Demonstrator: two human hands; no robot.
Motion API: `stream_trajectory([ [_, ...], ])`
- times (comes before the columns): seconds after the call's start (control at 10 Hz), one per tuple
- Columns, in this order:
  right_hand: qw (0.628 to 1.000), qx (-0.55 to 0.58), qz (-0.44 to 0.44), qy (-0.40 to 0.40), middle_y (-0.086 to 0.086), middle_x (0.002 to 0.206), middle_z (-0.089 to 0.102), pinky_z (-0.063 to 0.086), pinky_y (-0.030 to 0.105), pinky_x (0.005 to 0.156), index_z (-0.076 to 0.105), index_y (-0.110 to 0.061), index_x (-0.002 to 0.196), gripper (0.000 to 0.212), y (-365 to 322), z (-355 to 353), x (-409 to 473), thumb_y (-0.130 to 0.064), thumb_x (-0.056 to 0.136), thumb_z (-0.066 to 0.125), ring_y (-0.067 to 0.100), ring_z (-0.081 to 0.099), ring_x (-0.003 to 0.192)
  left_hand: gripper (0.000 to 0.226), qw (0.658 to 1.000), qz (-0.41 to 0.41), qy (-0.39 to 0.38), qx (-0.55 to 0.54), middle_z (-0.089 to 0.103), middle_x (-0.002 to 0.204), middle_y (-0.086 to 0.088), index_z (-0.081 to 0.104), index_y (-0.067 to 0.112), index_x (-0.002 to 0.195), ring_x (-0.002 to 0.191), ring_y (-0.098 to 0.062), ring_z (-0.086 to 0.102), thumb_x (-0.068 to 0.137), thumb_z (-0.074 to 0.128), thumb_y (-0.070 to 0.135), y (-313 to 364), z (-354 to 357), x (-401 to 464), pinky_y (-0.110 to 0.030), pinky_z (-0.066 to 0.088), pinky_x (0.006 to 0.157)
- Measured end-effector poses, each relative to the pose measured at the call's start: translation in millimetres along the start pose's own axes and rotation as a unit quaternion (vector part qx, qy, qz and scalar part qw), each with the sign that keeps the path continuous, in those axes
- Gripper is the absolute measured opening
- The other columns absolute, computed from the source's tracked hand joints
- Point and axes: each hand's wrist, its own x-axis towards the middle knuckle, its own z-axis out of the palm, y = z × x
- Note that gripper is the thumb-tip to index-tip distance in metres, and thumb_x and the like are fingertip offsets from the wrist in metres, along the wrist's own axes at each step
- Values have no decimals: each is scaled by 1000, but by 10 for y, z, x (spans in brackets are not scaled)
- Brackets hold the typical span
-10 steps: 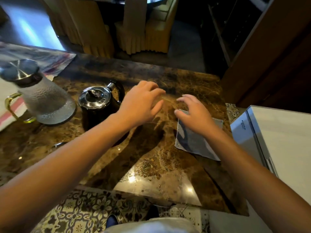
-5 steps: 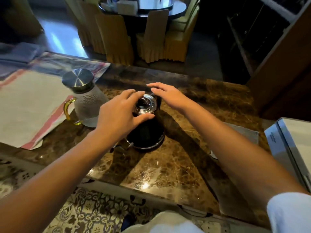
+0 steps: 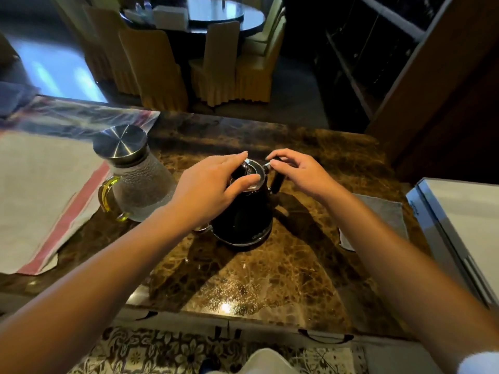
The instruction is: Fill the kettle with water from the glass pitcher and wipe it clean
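Kettle [image 3: 244, 220]: black, upright near the middle of the marble table [image 3: 270, 279], chrome lid [image 3: 249, 174] on top, handle toward the right edge.

Left hand [image 3: 208, 187]: over the lid. Thumb along the lid's near rim, other fingers [image 3: 235, 159] curved over its far side; it grips the lid.

Right hand [image 3: 299, 171]: at the top of the handle, beside the lid. Fingers curled, tips at the small chrome piece where the handle meets the lid. Cannot tell whether they pinch it or only touch.

Pitcher [image 3: 137, 179]: glass, textured, just left of the kettle, not touching it. Steel cap on, yellow handle toward the left edge. It stands partly on a white cloth with a red stripe [image 3: 40, 198] that covers the table's left side.

Grey cloth [image 3: 378, 220]: flat near the right edge, partly hidden behind the right forearm.

White box [image 3: 459, 225]: beyond the right edge.
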Motion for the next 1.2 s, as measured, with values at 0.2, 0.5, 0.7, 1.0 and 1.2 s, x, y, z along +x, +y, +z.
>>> stream_trajectory([
  [0.2,993,-21,-39,109,-14,117,73,52,26,97,74,-30,120,23,242,-13,-537,-32,105,56,1,66,111,53,998,62,-25,14,55,152,10,46,33,154,141,-16,50,106,38,54,-48,18,273,-42,49,107],
  [0.5,993,33,12,116,-11,115,77,58,40,95,72,-33,128,40,260,251,-1008,-47,90,72,9,72,108,44,993,93,-62,-45,63,145,0,52,28,150,136,-23,58,108,48,36,-29,37,656,-47,47,111],
  [0.7,984,23,13,178,-6,95,80,61,43,86,79,-23,109,31,139,696,-972,-42,83,80,8,75,90,41,991,98,-62,-64,65,143,-2,57,25,147,135,-22,59,107,53,29,-25,79,796,-44,46,113],
  [1.0,987,-19,27,160,-10,87,77,62,35,79,80,-23,102,25,-69,834,-885,-42,86,80,3,72,82,39,986,113,-110,-60,70,134,-1,59,27,144,121,-18,66,105,53,31,-28,9,894,-35,49,103],
  [1.2,985,-40,9,170,-5,79,77,63,44,74,79,-21,94,22,-382,389,-804,-41,96,69,7,74,68,49,983,146,-100,-42,56,151,2,52,30,149,136,-17,55,103,55,45,-48,-120,1028,-37,43,110],
])
